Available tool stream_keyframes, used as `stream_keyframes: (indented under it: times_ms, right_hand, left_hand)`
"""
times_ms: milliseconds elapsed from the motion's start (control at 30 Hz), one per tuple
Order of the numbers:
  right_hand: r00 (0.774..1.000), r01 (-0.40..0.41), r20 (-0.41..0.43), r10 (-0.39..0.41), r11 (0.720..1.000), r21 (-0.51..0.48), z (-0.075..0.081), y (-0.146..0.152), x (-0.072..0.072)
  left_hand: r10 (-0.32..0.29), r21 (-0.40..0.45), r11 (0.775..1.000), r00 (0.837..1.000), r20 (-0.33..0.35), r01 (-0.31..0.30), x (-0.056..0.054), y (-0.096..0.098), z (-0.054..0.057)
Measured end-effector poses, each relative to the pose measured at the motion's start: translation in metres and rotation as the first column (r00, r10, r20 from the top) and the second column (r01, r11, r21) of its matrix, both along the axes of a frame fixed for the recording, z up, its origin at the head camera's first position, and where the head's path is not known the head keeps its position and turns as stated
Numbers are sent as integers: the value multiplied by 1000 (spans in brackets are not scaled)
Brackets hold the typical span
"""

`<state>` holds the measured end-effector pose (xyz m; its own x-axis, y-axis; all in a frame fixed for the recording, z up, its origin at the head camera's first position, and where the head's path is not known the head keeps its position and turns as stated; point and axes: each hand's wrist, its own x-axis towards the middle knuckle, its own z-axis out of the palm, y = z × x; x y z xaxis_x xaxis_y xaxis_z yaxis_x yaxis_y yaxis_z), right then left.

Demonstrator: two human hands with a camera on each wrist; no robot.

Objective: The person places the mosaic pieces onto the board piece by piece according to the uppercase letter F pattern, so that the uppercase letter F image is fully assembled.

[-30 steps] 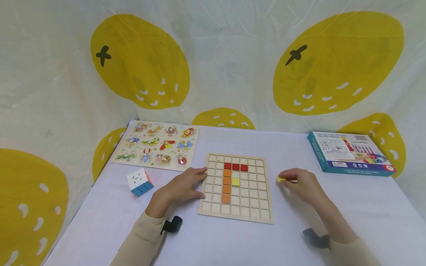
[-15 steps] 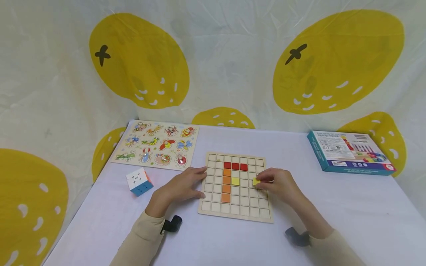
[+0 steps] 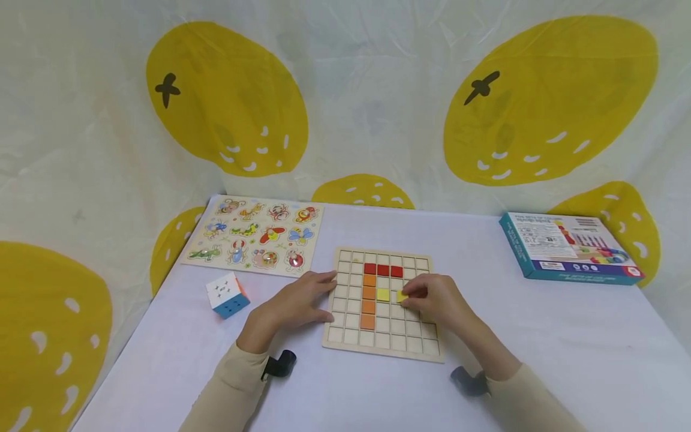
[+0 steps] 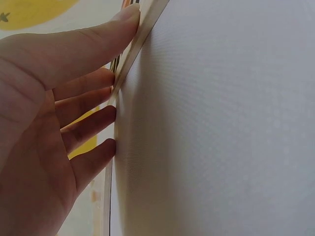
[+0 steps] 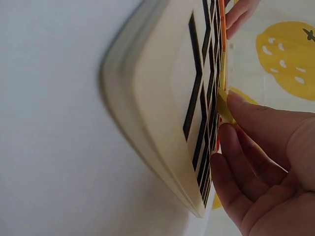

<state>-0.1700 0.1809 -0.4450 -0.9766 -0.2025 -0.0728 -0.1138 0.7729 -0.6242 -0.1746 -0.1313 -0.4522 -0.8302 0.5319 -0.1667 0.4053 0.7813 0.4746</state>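
A pale wooden grid board lies on the white table. Set in its cells are a column of orange tiles, a short row of red tiles and one yellow tile. My right hand pinches a second yellow tile between thumb and fingers. That tile is tilted, its lower edge right at the cells one column away from the placed yellow one. My left hand rests against the board's left edge, thumb and fingertips spread and touching the rim.
A puzzle cube sits left of the board. Behind it lies a wooden insect puzzle. At the back right is a teal-sided toy box. A white curtain with yellow fruit prints hangs behind the table.
My right hand has carried the yellow tile leftward from beside the board to over its cells, near the placed yellow tile. The left hand has stayed on the board's edge.
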Motion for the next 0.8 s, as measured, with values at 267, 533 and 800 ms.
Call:
stream_keyframes:
  times_ms: [267,533,800]
  right_hand:
    - [1000,-20,-21,21,999,47,-2,-2,-2]
    - [997,-50,-57,54,996,75,-3,-4,0]
    - [996,-54,-69,60,995,81,-2,-6,-2]
  left_hand:
    - [4,2,1000,1000,8,-4,0,1,2]
    - [-7,5,1000,1000,6,7,1,1,2]
    - [-12,0,1000,1000,2,12,0,2,3]
